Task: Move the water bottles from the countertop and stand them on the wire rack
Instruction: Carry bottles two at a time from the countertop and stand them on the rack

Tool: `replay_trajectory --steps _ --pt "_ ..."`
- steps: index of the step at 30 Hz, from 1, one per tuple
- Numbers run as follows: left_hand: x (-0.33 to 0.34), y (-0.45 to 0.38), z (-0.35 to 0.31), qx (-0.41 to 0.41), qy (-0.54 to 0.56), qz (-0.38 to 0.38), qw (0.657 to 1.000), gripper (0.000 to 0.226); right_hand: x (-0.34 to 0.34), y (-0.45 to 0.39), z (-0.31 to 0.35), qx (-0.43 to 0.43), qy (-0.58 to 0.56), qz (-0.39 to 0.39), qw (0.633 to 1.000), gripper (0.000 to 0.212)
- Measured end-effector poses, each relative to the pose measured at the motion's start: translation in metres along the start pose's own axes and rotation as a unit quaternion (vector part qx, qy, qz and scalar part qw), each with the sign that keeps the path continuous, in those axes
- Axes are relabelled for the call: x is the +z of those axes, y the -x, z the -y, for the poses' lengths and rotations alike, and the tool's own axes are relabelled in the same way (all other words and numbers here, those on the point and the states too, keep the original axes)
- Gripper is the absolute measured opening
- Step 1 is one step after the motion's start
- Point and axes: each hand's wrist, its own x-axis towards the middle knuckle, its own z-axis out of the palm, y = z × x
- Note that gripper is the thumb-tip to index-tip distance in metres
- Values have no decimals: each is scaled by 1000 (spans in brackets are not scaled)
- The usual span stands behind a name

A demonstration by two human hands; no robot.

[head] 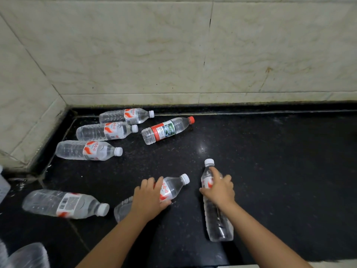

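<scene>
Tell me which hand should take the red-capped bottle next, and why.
Probably the left. Both hands already grip bottles: the left hand one lying bottle, the right hand another. The red-capped bottle lies beyond, on the left hand's side.

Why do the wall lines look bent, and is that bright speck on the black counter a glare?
Head view: the wide-angle lens bows the wall tiles toward the edges; a small lamp glare sits on the glossy countertop; the bottle at lower left is slightly blurred, the red-capped bottle sharp.
</scene>
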Motion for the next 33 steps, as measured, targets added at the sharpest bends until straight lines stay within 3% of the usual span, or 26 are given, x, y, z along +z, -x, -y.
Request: replay_trajectory --steps 4,8,14,18,23,27,29,33 --pt "9 -8 2 56 -12 -47 997 79 12 2 13 -3 73 -27 997 73" --pt "11 -9 -2 81 -30 -42 995 77 7 9 3 -3 29 -37 999 67" --pt "-13 -17 -50 81 44 -50 994 73 -36 42 -41 -48 18 -127 991 69" --pt "-59 -25 -136 123 82 -69 987 73 -92 60 -86 -49 7 -210 977 71" --pt "-106 -33 -271 253 92 -200 942 85 -175 82 -171 -51 15 -350 935 74" --pt "-144 -26 -399 297 137 -270 906 72 -247 100 -264 -63 33 -435 898 80" --pt "-162 -16 -464 305 175 -281 893 68 -288 110 -309 -62 54 -464 882 77" --pt "-186 17 -580 306 271 -252 877 85 -359 126 -392 -54 73 -501 861 69"
